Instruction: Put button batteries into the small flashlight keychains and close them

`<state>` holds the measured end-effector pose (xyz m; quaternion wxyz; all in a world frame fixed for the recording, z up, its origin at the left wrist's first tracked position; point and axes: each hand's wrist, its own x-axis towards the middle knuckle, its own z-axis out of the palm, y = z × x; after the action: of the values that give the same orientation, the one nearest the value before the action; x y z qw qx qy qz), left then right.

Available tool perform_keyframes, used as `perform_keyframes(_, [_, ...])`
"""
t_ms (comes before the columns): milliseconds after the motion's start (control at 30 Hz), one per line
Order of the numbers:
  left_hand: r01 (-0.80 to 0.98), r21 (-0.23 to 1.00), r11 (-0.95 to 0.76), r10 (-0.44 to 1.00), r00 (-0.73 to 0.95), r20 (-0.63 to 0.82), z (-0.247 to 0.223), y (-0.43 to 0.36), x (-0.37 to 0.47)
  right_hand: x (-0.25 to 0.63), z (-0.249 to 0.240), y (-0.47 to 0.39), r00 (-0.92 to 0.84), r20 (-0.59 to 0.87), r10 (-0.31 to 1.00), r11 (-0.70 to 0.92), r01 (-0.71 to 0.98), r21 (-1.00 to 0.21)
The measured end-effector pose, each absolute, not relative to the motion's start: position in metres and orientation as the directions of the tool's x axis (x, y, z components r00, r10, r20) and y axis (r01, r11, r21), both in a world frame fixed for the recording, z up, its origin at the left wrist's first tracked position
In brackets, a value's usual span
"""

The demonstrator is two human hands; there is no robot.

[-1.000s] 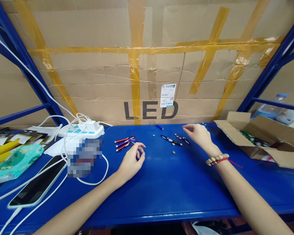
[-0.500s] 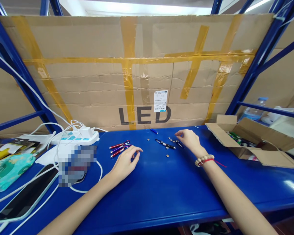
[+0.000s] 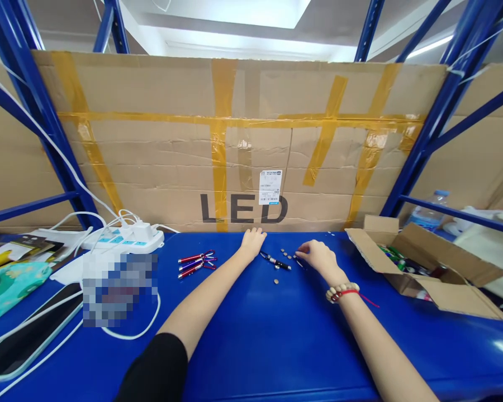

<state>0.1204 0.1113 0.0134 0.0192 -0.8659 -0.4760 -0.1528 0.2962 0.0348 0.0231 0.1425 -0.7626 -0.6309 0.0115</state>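
My left hand (image 3: 254, 243) reaches to the back of the table, fingers together and bent down over the spot where a small blue tube lay; the tube is hidden. Right of it lies a black penlight (image 3: 276, 261) with a silver middle and a clip. My right hand (image 3: 319, 258), with a beaded bracelet (image 3: 342, 291) at the wrist, pinches at the upper end of a dark blue penlight part (image 3: 300, 263) lying on the table. Several button cells (image 3: 284, 250) lie between the hands, and one more button cell (image 3: 276, 281) lies nearer me.
Several red and purple penlights (image 3: 196, 263) lie left of my left forearm. Farther left are a power strip (image 3: 121, 239), white cables and a phone (image 3: 29, 335). An open cardboard box (image 3: 406, 285) of small items stands right. A large cardboard sheet (image 3: 171, 156) closes the back.
My left hand has moved forward and right from beside the red penlights, covering the blue tube's place. My right hand has come down onto the dark blue part. The view has tilted up.
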Motion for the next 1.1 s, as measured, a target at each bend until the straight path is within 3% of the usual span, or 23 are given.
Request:
perform_keyframes(167, [0.823, 0.091, -0.56, 0.808, 0.519, 0.278, 0.012, 0.128, 0.129, 0.303, 0.029, 0.032, 0.214, 0.118, 0.97, -0.182, 0.955, -0.234])
perform_keyframes(300, [0.81, 0.146, -0.568, 0.803, 0.505, 0.316, 0.012, 0.125, 0.129, 0.305, 0.027, 0.032, 0.198, 0.085, 0.976, -0.173, 0.956, -0.238])
perform_keyframes(600, [0.685, 0.501, -0.528, 0.832, 0.302, 0.465, 0.025, 0.069, 0.106, 0.301, 0.017, 0.041, 0.197, 0.051, 0.979, -0.182, 0.959, -0.217])
perform_keyframes(733, [0.552, 0.652, -0.52, 0.853, 0.301, 0.426, 0.026, 0.03, 0.078, 0.298, 0.013, 0.044, 0.182, 0.044, 0.982, -0.169, 0.964, -0.206])
perform_keyframes(867, [0.44, 0.778, -0.448, 0.881, 0.367, 0.3, 0.019, 0.001, 0.048, 0.293, 0.004, 0.048, 0.166, 0.061, 0.984, -0.151, 0.968, -0.199])
perform_keyframes(1100, [0.377, 0.867, -0.327, 0.918, 0.345, 0.196, -0.002, -0.011, 0.019, 0.286, -0.005, 0.047, 0.113, 0.177, 0.978, -0.067, 0.967, -0.245])
